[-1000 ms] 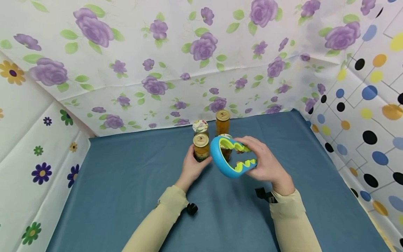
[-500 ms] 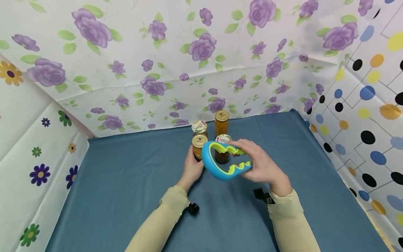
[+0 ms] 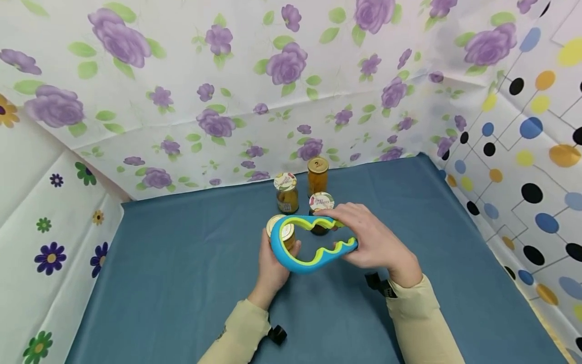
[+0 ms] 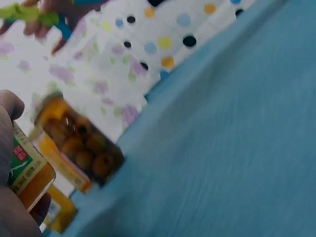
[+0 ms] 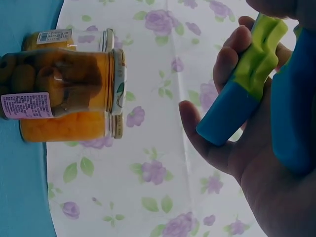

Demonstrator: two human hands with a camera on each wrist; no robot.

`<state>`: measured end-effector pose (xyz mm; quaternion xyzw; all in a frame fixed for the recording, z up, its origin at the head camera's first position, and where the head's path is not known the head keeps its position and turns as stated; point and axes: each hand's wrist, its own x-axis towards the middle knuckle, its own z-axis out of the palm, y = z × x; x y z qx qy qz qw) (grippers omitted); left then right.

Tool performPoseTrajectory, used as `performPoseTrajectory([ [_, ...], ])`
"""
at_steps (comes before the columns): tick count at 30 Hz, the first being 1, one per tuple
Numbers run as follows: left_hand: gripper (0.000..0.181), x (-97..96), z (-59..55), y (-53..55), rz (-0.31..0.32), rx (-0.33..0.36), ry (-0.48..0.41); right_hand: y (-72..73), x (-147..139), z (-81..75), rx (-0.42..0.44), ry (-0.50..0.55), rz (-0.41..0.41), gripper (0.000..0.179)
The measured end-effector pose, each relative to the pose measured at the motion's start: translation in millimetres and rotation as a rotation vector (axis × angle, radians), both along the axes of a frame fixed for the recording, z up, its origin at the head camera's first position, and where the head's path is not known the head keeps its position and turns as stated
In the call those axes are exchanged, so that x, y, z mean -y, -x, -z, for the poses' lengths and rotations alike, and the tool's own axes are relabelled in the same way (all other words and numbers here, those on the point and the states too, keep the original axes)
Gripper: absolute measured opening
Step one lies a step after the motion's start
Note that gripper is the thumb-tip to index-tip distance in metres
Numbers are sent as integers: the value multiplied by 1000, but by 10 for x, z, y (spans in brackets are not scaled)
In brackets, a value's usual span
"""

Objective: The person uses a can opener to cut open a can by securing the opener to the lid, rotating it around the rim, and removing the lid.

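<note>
My left hand (image 3: 271, 270) grips a glass jar (image 4: 30, 170) with a gold lid and a green-and-white label. The jar appears to be off the blue cloth. My right hand (image 3: 379, 242) holds a jar opener (image 3: 278, 250), a blue loop with wavy lime-green inner edges, by its two arms. In the head view the loop's rounded end overlaps the jar's lid; whether they touch I cannot tell. In the right wrist view, fingers curl round the opener's arms (image 5: 229, 111).
Behind the hands stand a dark jar of round fruit (image 5: 59, 81) with a patterned white lid, a jar with a fruit-print lid (image 3: 286, 194), and a gold-lidded orange jar (image 3: 318, 177). A blue cloth (image 3: 191, 263) covers the table. Flowered sheeting (image 3: 254, 101) rises behind.
My left hand has drawn the gold-lidded jar toward me, away from the other jars. My right hand has brought the opener left and down, over that jar's lid.
</note>
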<state>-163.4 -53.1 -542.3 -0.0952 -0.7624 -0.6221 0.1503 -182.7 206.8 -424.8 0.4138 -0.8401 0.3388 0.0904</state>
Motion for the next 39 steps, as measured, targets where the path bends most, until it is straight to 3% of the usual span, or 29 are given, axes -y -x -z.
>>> performPoseTrajectory([
  [6,45,-100,-53,-87,-29,-281,172,-12,29,-47,-35,-65,29,82],
  [9,46,-141,1,-112,-28,-377,159,-17,47,-65,-58,-94,46,83],
  [16,62,-192,91,-165,26,-334,15,-36,172,-66,-113,-170,55,83],
  [24,57,-231,117,-206,-18,-414,110,-86,275,-50,-119,-216,44,84],
  [32,46,-206,109,-189,-56,-515,161,-295,284,-165,-77,-316,148,92],
  [39,54,-101,0,-160,6,-527,139,-469,319,-319,-19,-367,214,97],
])
